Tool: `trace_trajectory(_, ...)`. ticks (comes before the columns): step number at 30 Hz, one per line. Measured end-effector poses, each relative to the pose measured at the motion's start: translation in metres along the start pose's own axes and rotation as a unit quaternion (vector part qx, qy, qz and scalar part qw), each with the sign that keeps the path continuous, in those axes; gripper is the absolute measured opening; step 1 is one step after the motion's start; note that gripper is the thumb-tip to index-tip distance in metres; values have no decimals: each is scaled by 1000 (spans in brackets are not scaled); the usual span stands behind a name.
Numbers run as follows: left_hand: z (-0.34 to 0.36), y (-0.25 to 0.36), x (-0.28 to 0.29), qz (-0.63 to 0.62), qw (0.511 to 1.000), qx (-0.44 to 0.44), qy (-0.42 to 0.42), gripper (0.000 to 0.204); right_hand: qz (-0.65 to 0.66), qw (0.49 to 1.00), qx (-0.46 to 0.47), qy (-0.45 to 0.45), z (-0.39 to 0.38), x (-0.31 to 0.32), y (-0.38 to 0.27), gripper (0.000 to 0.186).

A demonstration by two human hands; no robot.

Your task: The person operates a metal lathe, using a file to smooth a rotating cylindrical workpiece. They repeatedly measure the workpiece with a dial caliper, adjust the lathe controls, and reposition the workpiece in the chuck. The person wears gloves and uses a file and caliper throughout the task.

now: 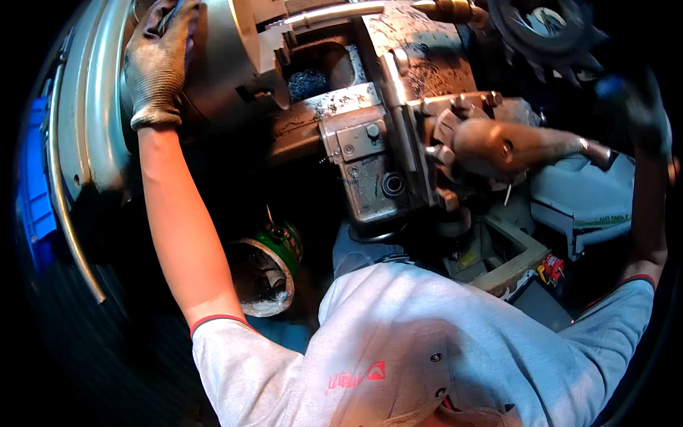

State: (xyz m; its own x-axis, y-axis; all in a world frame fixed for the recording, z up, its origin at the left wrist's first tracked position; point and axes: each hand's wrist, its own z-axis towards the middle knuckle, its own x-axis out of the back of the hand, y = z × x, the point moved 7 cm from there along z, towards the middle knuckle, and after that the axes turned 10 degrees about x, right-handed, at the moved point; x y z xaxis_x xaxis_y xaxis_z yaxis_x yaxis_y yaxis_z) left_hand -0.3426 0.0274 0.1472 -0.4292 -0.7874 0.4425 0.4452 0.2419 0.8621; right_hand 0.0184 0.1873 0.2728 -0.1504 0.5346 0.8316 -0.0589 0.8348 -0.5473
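Note:
My left hand (158, 75), in a grimy knitted glove, presses against the large round lathe chuck (220, 60) at the upper left. Its fingers curl over the chuck's upper side; the fingertips are partly cut off by the frame's edge. At the far right my gloved right hand (644, 110) is dim and smeared, so its fingers cannot be made out. Nearest to it are a dark round part with a jagged rim (509, 39) and the tool post's lever (530, 146). A shiny bar (338, 13) runs across the top, toward a brass-coloured end (452, 9).
Dark metal chips lie on the carriage (420, 35), and a tangle of chips (307, 85) sits in the bed's opening. Below stands a green bucket-like container (290, 249). A white plastic container (583, 188) and an open metal drawer (498, 249) are at the right. Blue plastic (35, 178) stands far left.

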Motion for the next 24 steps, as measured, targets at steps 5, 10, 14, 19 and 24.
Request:
trace_trajectory(5, -43, 78, -4, 29, 983, -180, -36, 61, -29, 993, 76, 91, -66, -27, -64, 74)
trace_trajectory(10, -236, 142, -73, -224, 904, 105, -349, 91, 18, 966, 111, 231, -131, -74, -78, 77)
trace_trajectory(14, -392, 156, -146, -387, 661, 349, -540, 116, 111, 929, 118, 333, -179, -134, -80, 79)
trace_trajectory(19, -456, 142, -181, -448, 591, 464, -485, 71, 226, 891, 37, 392, -212, -215, -62, 93)
trace_trajectory(24, -482, 121, -204, -312, 659, 444, -521, 44, 133, 934, -73, 322, -237, -253, -55, 103)
